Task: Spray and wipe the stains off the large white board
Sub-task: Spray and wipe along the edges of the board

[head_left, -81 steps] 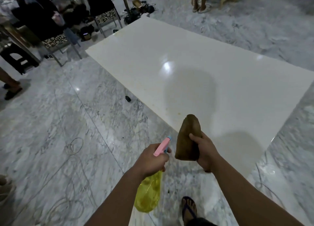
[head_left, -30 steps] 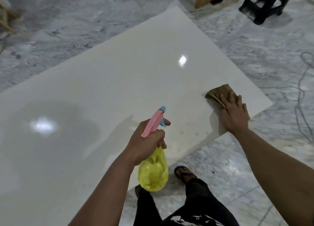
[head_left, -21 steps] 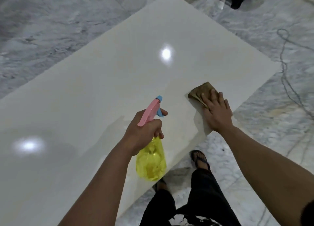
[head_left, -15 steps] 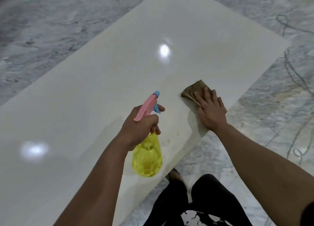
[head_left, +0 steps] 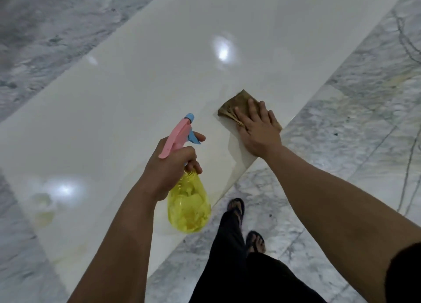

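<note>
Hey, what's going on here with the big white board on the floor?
A person is cleaning the large white board, which lies flat on the marble floor. The left hand grips a yellow spray bottle with a pink trigger, held above the board's near edge. The right hand presses a brown cloth flat on the board near that edge. Yellowish stains show at the lower left.

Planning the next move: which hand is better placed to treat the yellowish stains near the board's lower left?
Left. The left hand grips the yellow spray bottle on the side of those stains; the right hand presses the brown cloth farther right.
</note>
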